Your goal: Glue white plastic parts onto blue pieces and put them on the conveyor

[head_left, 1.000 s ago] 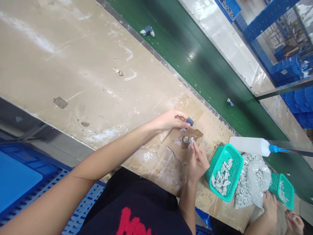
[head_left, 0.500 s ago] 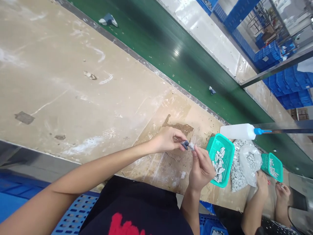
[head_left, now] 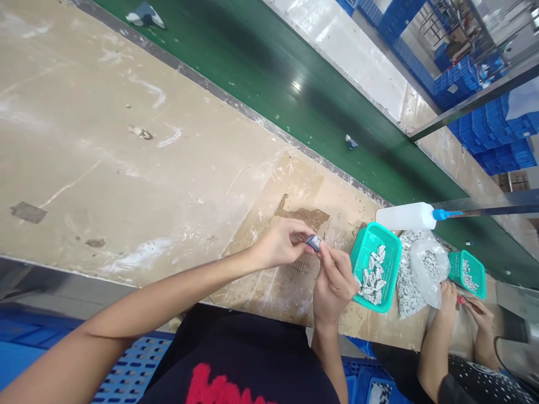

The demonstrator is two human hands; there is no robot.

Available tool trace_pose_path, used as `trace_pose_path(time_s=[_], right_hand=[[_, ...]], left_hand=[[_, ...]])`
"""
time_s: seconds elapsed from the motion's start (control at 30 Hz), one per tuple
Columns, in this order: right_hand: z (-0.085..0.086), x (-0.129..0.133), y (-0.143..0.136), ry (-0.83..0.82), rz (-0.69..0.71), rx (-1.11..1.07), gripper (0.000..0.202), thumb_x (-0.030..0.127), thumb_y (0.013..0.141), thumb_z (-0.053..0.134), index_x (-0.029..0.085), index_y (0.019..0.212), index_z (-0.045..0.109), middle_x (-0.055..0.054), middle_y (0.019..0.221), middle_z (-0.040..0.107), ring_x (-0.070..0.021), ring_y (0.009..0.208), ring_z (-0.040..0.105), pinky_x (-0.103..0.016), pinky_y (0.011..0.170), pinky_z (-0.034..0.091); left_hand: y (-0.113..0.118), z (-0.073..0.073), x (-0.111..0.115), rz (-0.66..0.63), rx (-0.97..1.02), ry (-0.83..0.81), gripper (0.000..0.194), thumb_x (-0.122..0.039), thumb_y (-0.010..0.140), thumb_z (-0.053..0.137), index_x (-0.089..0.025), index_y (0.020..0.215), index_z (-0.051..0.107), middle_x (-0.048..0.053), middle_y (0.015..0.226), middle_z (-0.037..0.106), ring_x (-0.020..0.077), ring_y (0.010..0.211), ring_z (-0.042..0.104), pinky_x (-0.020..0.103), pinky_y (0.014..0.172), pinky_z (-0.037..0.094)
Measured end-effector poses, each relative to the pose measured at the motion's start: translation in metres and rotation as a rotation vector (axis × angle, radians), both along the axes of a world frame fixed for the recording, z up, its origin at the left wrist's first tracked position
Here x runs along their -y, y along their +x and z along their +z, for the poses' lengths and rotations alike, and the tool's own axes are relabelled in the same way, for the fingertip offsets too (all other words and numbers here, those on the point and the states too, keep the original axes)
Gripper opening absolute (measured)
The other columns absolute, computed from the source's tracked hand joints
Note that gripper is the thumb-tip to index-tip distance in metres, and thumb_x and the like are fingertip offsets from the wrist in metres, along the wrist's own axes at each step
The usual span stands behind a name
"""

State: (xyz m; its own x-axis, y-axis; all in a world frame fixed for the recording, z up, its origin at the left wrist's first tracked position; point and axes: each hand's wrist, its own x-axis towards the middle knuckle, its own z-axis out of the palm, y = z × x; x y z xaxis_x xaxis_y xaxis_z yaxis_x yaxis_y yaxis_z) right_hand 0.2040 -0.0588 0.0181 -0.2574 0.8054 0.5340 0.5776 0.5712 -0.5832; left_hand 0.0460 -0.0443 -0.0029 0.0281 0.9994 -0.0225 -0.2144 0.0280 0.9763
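blue-grey piece (head_left: 313, 242), in left grip (head_left: 309, 241)

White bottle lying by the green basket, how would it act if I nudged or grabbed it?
The bottle lies on its side and its body looks rounded, so it may roll. Its smooth surface could feel slippery. The slim blue nozzle looks like the part likeliest to bend.
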Motion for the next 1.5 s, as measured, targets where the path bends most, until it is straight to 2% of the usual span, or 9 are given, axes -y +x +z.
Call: trace_pose_path(time_s=[0.23, 0.37, 0.6, 0.77, 0.9, 1.03, 1.17, 1.33, 1.5], right_hand=[[-0.005, 0.002, -0.006, -0.013, -0.021, 0.023, 0.048, 0.006, 0.095, 0.047, 0.034, 0.128, 0.066, -0.004, 0.103, 0.076, -0.0195, 0.096, 0.071, -0.039, 0.083, 0.060], [-0.002, -0.011, -0.005, -0.247, -0.011, -0.002, 0.033, 0.020, 0.097, 0.052, 0.027, 0.122, 0.071, -0.007, 0.104, 0.077, -0.0186, 0.091, 0.072, -0.033, 0.081, 0.059], [0.002, -0.010, 0.026, -0.364, -0.377, -0.345, 0.051, 0.044, 0.093, 0.060, 0.017, 0.136, 0.061, -0.013, 0.109, 0.076, -0.0224, 0.089, 0.072, -0.038, 0.083, 0.058], [-0.003, -0.005, 0.070, -0.347, -0.604, -0.410, 0.054, 0.050, 0.092, 0.060, 0.014, 0.132, 0.064, -0.012, 0.099, 0.077, -0.0199, 0.075, 0.070, -0.035, 0.074, 0.057], [-0.006, -0.011, 0.123, -0.363, -0.761, -0.309, 0.056, 0.054, 0.091, 0.056, 0.015, 0.129, 0.066, -0.015, 0.109, 0.076, -0.0242, 0.084, 0.070, -0.039, 0.079, 0.056], [-0.009, -0.016, 0.163, -0.565, -0.577, 0.049, 0.041, 0.049, 0.087, 0.058, 0.019, 0.110, 0.077, -0.013, 0.107, 0.077, -0.0288, 0.092, 0.069, -0.042, 0.083, 0.053], [-0.013, -0.020, 0.169, -0.667, -0.326, 0.281, 0.027, 0.032, 0.083, 0.063, 0.023, 0.104, 0.079, -0.010, 0.103, 0.076, -0.0302, 0.101, 0.066, -0.044, 0.093, 0.049], [-0.017, -0.025, 0.170, -0.764, -0.184, 0.376, 0.022, 0.023, 0.081, 0.068, 0.027, 0.100, 0.080, -0.007, 0.106, 0.076, -0.0298, 0.110, 0.065, -0.042, 0.099, 0.045], [-0.019, -0.024, 0.176, -0.845, -0.093, 0.323, 0.020, 0.025, 0.084, 0.067, 0.026, 0.100, 0.079, -0.006, 0.109, 0.076, -0.0291, 0.110, 0.064, -0.043, 0.103, 0.040]], left_hand=[[-0.005, -0.002, -0.004, -0.049, 0.054, -0.109, 0.008, -0.013, 0.068, 0.072, -0.015, 0.075, 0.071, 0.006, 0.078, 0.069, 0.0180, 0.073, 0.070, 0.023, 0.064, 0.056], [-0.011, -0.004, -0.009, -0.144, 0.255, -0.216, 0.035, -0.018, 0.074, 0.075, -0.020, 0.109, 0.068, 0.002, 0.079, 0.067, 0.0156, 0.070, 0.068, 0.024, 0.065, 0.056], [-0.023, -0.014, -0.017, -0.127, 0.691, -0.456, 0.023, -0.012, 0.074, 0.074, -0.017, 0.095, 0.066, 0.003, 0.075, 0.061, 0.0164, 0.065, 0.065, 0.029, 0.067, 0.060], [-0.029, -0.016, -0.021, -0.096, 0.728, -0.484, 0.028, -0.006, 0.067, 0.068, -0.016, 0.092, 0.064, 0.004, 0.075, 0.063, 0.0160, 0.062, 0.063, 0.026, 0.060, 0.056], [-0.025, 0.000, -0.020, 0.003, 0.399, -0.489, 0.029, -0.020, 0.069, 0.076, -0.017, 0.097, 0.068, 0.004, 0.077, 0.065, 0.0194, 0.067, 0.067, 0.031, 0.068, 0.058], [-0.035, 0.023, -0.037, 0.108, -0.220, -0.249, 0.049, -0.037, 0.078, 0.074, -0.020, 0.123, 0.064, 0.005, 0.091, 0.071, 0.0222, 0.083, 0.069, 0.033, 0.080, 0.056], [-0.069, 0.029, -0.102, 0.306, -0.658, -0.238, 0.035, -0.025, 0.076, 0.074, -0.016, 0.110, 0.067, 0.005, 0.092, 0.073, 0.0222, 0.090, 0.069, 0.031, 0.080, 0.055], [-0.117, 0.019, -0.194, 0.630, -0.836, -0.241, 0.032, -0.017, 0.084, 0.070, -0.010, 0.115, 0.067, 0.007, 0.095, 0.073, 0.0187, 0.093, 0.067, 0.029, 0.089, 0.052], [-0.139, 0.003, -0.227, 0.730, -0.947, -0.294, 0.026, -0.014, 0.085, 0.070, -0.004, 0.108, 0.068, 0.010, 0.098, 0.068, 0.0273, 0.106, 0.062, 0.045, 0.102, 0.046]])
